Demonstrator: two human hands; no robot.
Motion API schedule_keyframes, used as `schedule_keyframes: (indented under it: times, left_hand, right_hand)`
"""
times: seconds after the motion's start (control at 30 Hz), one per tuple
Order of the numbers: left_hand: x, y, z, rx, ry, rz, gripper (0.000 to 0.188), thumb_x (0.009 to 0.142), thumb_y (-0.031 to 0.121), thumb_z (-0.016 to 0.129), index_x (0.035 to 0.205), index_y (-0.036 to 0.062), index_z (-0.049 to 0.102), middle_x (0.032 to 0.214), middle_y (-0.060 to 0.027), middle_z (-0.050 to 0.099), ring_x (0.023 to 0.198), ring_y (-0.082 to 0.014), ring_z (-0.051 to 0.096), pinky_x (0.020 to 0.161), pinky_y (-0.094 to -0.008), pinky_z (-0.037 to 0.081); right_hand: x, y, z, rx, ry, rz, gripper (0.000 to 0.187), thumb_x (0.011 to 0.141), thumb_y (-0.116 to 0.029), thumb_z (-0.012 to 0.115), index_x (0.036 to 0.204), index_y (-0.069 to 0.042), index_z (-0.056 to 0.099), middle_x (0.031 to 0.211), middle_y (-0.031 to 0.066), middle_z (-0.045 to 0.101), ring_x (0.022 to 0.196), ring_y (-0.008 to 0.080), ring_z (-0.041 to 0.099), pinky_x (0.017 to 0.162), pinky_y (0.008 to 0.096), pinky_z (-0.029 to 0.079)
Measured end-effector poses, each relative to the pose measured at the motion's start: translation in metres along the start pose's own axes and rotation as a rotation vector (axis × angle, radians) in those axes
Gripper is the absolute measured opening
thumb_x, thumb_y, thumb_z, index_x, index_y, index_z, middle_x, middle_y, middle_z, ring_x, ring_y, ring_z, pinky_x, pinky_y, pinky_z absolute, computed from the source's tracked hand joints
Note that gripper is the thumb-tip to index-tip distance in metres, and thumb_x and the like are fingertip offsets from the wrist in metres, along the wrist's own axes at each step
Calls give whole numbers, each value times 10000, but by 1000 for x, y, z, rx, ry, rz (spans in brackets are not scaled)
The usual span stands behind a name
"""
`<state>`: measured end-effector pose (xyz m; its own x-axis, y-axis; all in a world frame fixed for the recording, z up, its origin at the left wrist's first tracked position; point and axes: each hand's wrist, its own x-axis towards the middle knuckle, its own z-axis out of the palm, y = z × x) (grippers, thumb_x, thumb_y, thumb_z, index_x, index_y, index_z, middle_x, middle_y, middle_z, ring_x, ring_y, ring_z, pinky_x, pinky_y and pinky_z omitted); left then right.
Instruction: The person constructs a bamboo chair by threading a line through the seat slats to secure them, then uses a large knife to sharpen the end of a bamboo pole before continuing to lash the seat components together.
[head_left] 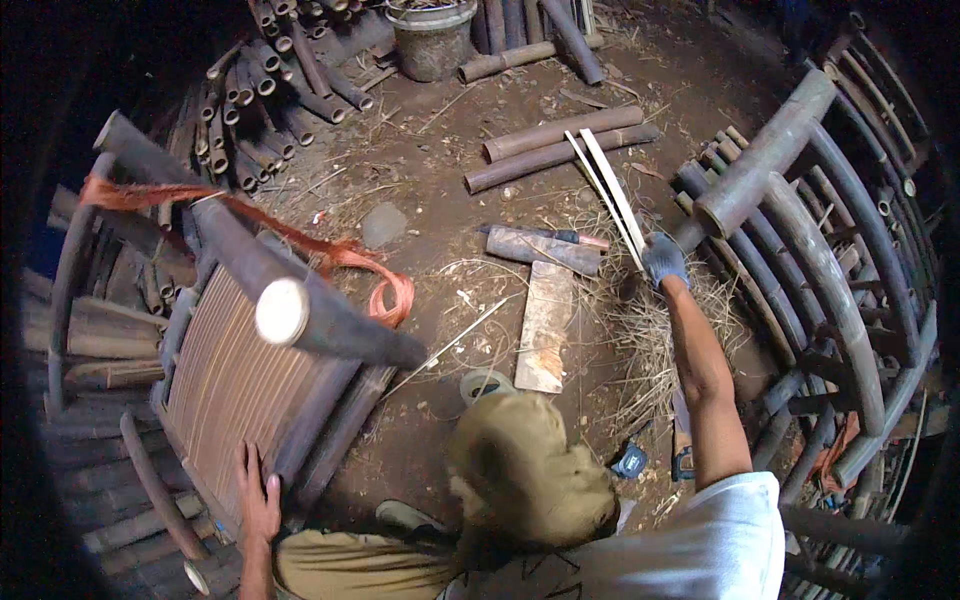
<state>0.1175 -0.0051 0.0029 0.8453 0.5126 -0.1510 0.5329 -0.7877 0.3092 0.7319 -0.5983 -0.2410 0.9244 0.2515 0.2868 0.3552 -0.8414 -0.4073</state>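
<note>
My right hand [665, 262], in a grey glove, is stretched out to the right and closed around the lower ends of pale split bamboo strips [612, 190]. The strips point away from me and spread slightly apart. Without a glove, my left hand [260, 503] lies flat with fingers extended on the near edge of a slatted bamboo seat [255, 375]. The seat belongs to a dark bamboo chair frame at my left. A thick bamboo pole [285, 290] with a cut white end runs over it, and an orange strap [300, 235] is tied across the frame.
Ahead lie a wooden board [543, 330], a short bamboo piece [545, 250] and two longer poles [560, 145]. Fibre shavings [650, 360] heap under my right arm, near a tape measure [630, 460]. Another bamboo frame [830, 270] stands right. Cut bamboo and a bucket [432, 40] are farther off.
</note>
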Motion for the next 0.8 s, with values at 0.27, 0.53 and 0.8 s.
schedule_keyframes:
  times: [0.27,0.53,0.8]
  left_hand:
    - [-20,69,24,45,333,-199,498,951,205,545,1392,2,433,1438,-216,402,1363,-362,357,1120,-468,286]
    - [31,162,90,-543,-407,-99,316,972,297,572,1181,66,628,1181,-211,583,1140,-393,534,995,-473,406]
    - [151,227,160,-514,-303,433,274,883,82,625,1155,52,628,1133,-164,616,1064,-344,597,909,-393,488]
  right_hand:
    - [97,-12,93,-242,-184,333,255,872,-143,506,1042,-24,655,1038,237,665,963,430,643,831,504,522]
    - [100,-31,137,-486,-208,476,325,962,-202,413,964,-65,708,954,187,709,859,360,700,724,486,555]
    - [88,-19,109,-649,-94,379,228,934,-187,497,908,-75,694,918,144,681,784,331,684,658,440,555]
